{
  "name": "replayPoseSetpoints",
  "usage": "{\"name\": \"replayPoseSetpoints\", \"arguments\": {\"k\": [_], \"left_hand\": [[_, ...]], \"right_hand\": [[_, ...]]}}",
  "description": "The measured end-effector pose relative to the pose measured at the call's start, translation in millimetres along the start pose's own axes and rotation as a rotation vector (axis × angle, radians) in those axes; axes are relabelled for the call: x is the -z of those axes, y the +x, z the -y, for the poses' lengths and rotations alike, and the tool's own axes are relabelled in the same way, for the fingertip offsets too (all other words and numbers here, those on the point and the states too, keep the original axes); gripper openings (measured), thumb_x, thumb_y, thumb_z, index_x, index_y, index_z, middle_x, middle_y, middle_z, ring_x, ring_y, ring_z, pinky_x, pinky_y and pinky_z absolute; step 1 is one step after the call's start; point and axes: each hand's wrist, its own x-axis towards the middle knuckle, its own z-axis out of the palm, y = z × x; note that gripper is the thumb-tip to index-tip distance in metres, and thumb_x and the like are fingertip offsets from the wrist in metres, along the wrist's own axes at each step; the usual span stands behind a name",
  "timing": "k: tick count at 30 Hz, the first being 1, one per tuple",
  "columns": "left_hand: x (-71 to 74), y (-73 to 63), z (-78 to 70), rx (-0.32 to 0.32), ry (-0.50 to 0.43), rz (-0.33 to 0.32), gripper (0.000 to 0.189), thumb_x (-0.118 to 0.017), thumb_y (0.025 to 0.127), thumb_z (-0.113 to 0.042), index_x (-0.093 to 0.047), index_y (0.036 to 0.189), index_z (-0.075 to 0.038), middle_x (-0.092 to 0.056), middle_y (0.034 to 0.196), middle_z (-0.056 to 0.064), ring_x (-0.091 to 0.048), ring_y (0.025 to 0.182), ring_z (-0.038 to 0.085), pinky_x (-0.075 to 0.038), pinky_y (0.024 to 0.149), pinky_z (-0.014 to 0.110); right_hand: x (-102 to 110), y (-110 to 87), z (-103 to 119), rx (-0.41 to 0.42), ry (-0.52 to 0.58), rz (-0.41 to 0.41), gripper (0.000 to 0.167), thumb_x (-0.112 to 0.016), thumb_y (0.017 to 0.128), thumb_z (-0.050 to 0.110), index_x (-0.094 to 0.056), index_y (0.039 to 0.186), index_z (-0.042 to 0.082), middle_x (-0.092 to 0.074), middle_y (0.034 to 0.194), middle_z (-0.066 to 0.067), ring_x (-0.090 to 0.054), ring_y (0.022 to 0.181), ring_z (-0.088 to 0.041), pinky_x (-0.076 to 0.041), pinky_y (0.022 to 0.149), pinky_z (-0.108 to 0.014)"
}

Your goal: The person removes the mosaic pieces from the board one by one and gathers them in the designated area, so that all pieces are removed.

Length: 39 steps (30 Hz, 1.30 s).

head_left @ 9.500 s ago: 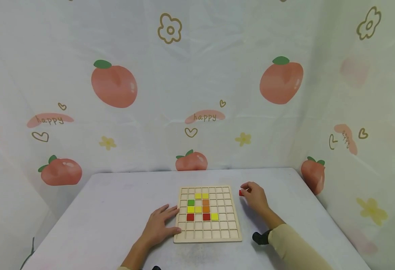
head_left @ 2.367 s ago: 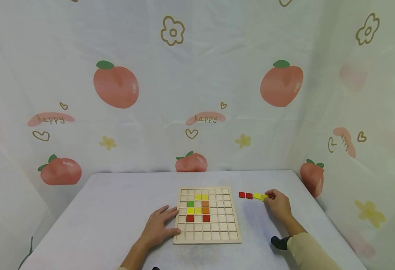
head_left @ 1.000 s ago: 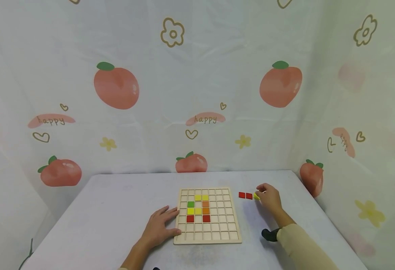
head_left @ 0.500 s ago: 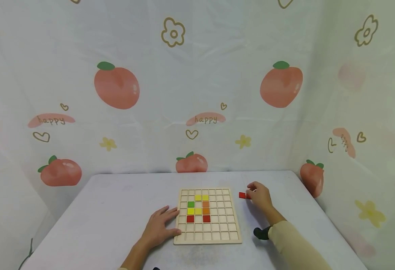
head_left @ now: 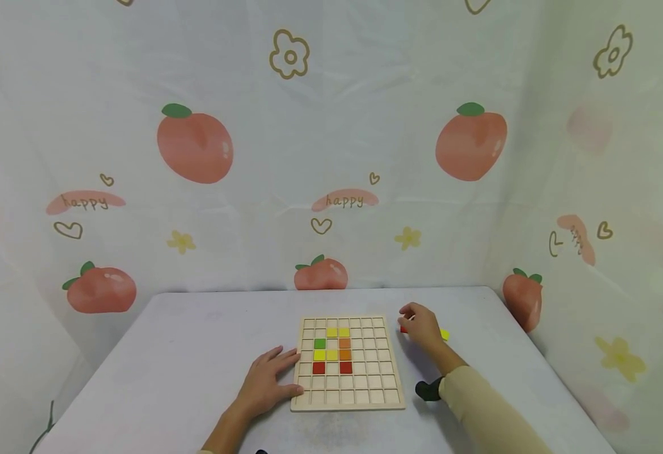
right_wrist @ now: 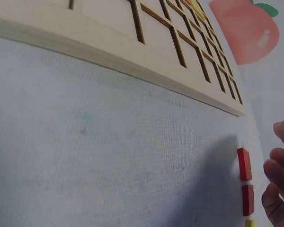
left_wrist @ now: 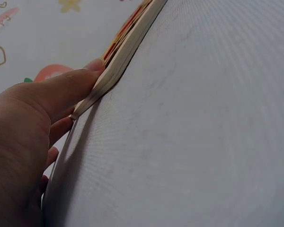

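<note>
My left hand (head_left: 266, 381) lies against the left edge of a wooden grid board (head_left: 370, 396), its fingers spread and its thumb on the lower left rim. In the left wrist view the thumb (left_wrist: 71, 87) rests on the board's edge. My right hand (head_left: 422, 326) hovers over a row of loose tiles to the right of the board, fingers loosely bent. The right wrist view shows the red tile (right_wrist: 244, 164) and another red tile (right_wrist: 248, 200) on the table beside the fingertips, with nothing between the fingers. A yellow tile (head_left: 444, 335) shows past the right hand.
In the board's cells sit a green tile (head_left: 320, 343), two orange tiles (head_left: 345, 343), two red tiles (head_left: 319, 367) and several yellow tiles (head_left: 332, 355). The white table (head_left: 207, 353) ends at a patterned curtain (head_left: 252, 239) behind and to the right.
A yellow tile left the board's lower coloured row between the two oldest frames. Recently my right hand moved left along the loose row, from the yellow tiles to the red ones. The left hand stayed.
</note>
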Motion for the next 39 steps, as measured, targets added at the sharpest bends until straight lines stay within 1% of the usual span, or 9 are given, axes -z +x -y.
{"name": "replayPoseSetpoints", "arguments": {"k": [5, 13, 16, 23, 26, 34, 39], "left_hand": [[-0.2, -0.2, 0.7, -0.011, 0.003, -0.008, 0.075, -0.077, 0.071, -0.057, -0.061, 0.135, -0.020, -0.054, 0.140, -0.007, -0.035, 0.137, 0.032, -0.026, 0.106, 0.062], [1.7, -1.1, -2.9, -0.003, -0.009, -0.012, 0.075, -0.078, 0.070, -0.055, -0.062, 0.134, -0.018, -0.055, 0.139, -0.006, -0.035, 0.137, 0.033, -0.025, 0.106, 0.063], [2.0, -1.2, -3.3, -0.001, -0.005, -0.011, 0.075, -0.078, 0.071, -0.055, -0.061, 0.134, -0.018, -0.054, 0.139, -0.006, -0.035, 0.137, 0.032, -0.025, 0.106, 0.063], [1.4, -1.4, -2.7, 0.000, -0.001, -0.010, 0.076, -0.078, 0.070, -0.056, -0.061, 0.134, -0.018, -0.054, 0.139, -0.006, -0.035, 0.137, 0.033, -0.026, 0.106, 0.063], [1.3, -1.5, -2.7, -0.002, -0.002, -0.012, 0.076, -0.078, 0.070, -0.056, -0.061, 0.134, -0.018, -0.055, 0.139, -0.005, -0.035, 0.137, 0.033, -0.026, 0.106, 0.063], [0.3, -0.6, -1.1, -0.004, 0.005, -0.009, 0.076, -0.077, 0.071, -0.057, -0.061, 0.134, -0.019, -0.054, 0.139, -0.007, -0.035, 0.137, 0.032, -0.026, 0.106, 0.063], [0.3, -0.6, -1.6, -0.002, 0.001, -0.005, 0.075, -0.078, 0.071, -0.056, -0.061, 0.135, -0.019, -0.054, 0.139, -0.007, -0.035, 0.137, 0.032, -0.026, 0.106, 0.063]], "right_hand": [[-6.2, 2.3, 3.1, 0.007, 0.000, 0.018, 0.015, -0.070, 0.086, 0.006, -0.065, 0.100, 0.002, -0.060, 0.086, -0.005, -0.056, 0.075, -0.021, -0.049, 0.064, -0.031], [-15.5, 0.3, 10.6, 0.076, -0.019, 0.035, 0.017, -0.072, 0.085, 0.008, -0.066, 0.100, 0.004, -0.059, 0.085, -0.003, -0.056, 0.080, -0.021, -0.047, 0.069, -0.035], [-18.1, -0.4, 13.3, 0.108, -0.021, 0.048, 0.021, -0.072, 0.085, 0.009, -0.067, 0.104, 0.002, -0.059, 0.085, -0.003, -0.056, 0.080, -0.022, -0.048, 0.068, -0.036], [-24.1, -1.4, 20.0, 0.166, 0.010, 0.089, 0.026, -0.073, 0.085, 0.009, -0.067, 0.109, -0.001, -0.059, 0.087, -0.005, -0.057, 0.079, -0.021, -0.049, 0.062, -0.033], [-26.7, -1.8, 23.3, 0.170, 0.018, 0.111, 0.027, -0.072, 0.086, 0.010, -0.067, 0.111, -0.001, -0.059, 0.088, -0.005, -0.056, 0.079, -0.021, -0.049, 0.062, -0.032], [-35.7, -2.7, 28.1, 0.160, 0.006, 0.165, 0.030, -0.072, 0.087, 0.014, -0.067, 0.114, 0.002, -0.060, 0.093, -0.004, -0.056, 0.084, -0.021, -0.051, 0.069, -0.035], [-39.3, -3.9, 33.0, 0.158, 0.009, 0.195, 0.032, -0.073, 0.087, 0.015, -0.067, 0.115, 0.004, -0.060, 0.094, -0.003, -0.055, 0.085, -0.020, -0.050, 0.070, -0.033]]}}
